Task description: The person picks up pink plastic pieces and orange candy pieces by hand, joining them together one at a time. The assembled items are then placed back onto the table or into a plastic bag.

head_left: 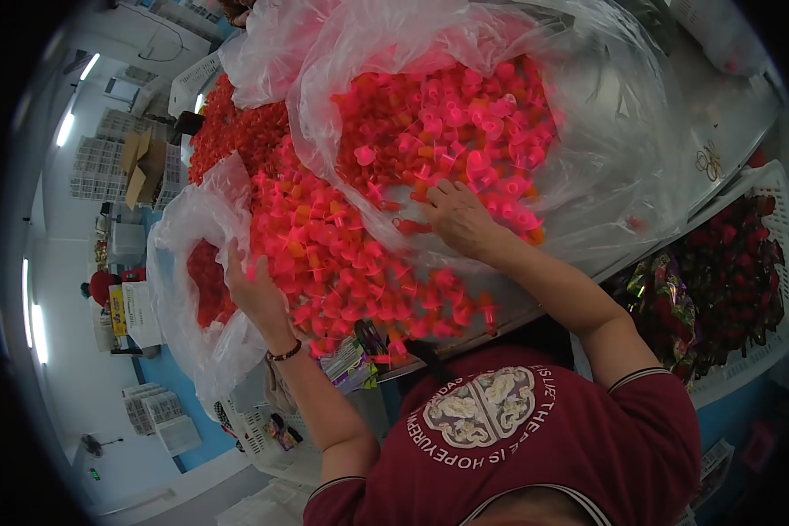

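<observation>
A large heap of small glossy plastic pieces (324, 254), pink, red and orange with flared disc-like ends, covers the table in front of me. My left hand (259, 294), a bracelet on its wrist, is at the heap's left edge beside a smaller plastic bag (180, 263). Its fingers are bent around a pink plastic piece (256, 266). My right hand (458, 219) reaches over the mouth of a big clear bag (605, 167) full of such pieces. Its fingers curl down, with a red plastic piece (411, 227) at the thumb; the fingertips are partly hidden.
At the right, a white basket (785, 237) holds dark red items and shiny wrappers. Rubber bands (708, 161) lie on the metal tabletop. Colourful printed packets (349, 364) sit at the near table edge. An open cardboard box (145, 167) and stacked white crates stand farther left.
</observation>
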A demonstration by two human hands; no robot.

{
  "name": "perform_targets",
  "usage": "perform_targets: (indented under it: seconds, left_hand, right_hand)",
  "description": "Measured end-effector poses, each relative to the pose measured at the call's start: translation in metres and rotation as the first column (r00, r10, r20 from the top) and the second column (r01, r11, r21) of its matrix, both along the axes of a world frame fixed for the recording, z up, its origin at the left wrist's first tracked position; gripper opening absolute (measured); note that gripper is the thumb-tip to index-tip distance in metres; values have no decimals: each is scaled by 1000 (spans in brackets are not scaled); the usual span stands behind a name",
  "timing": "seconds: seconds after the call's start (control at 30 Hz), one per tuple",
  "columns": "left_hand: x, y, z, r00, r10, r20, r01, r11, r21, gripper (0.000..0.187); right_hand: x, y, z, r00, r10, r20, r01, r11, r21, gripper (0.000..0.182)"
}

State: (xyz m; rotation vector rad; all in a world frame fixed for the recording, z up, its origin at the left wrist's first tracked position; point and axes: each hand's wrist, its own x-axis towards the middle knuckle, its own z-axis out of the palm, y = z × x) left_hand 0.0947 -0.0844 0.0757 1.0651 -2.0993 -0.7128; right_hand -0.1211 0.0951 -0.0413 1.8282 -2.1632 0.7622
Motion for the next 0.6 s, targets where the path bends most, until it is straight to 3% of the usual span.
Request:
perform_targets:
  seconds: [0.1, 0.17, 0.2, 0.23, 0.27, 0.3, 0.37, 0.4, 0.47, 0.6]
  left_hand:
    - [-8, 20, 12, 930, 247, -272, -118, 902, 416, 43]
    - [-26, 40, -4, 818, 148, -556, 360, 622, 695, 41]
    - [-37, 47, -20, 794, 109, -598, 482, 487, 728, 41]
    - [-47, 54, -33, 764, 79, -641, 585, 335, 738, 41]
    - [-55, 65, -37, 767, 90, -635, 577, 335, 745, 41]
    - [-65, 74, -39, 774, 31, -632, 598, 293, 746, 43]
    - [-75, 86, -40, 787, -20, -617, 602, 243, 760, 44]
    - [-80, 89, -40, 787, -37, -616, 598, 290, 747, 46]
    - [-81, 91, -39, 791, -55, -610, 589, 338, 734, 49]
    - [-77, 88, -47, 811, -171, -560, 573, 430, 698, 52]
  right_hand:
    - [3, -2, -3, 1000, 1, 8, -2, 997, 75, 19]
    - [1, -5, -2, 963, 21, 267, -44, 996, 78, 15]
    - [0, -5, 2, 963, 27, 267, -50, 995, 82, 15]
    - [-2, -3, 11, 801, 58, 596, -70, 998, -3, 14]
    - [-2, -1, 19, 526, 101, 844, -55, 995, -85, 13]
    - [-8, -2, 23, 527, 102, 844, -61, 995, -82, 13]
    - [-11, 1, 27, 170, 218, 961, -110, 973, -201, 18]
    - [-11, 3, 31, 167, 215, 962, -110, 974, -198, 18]
    - [-10, 5, 38, -86, 311, 946, -98, 943, -319, 20]
    - [-9, 7, 45, -30, 292, 956, -91, 952, -294, 18]
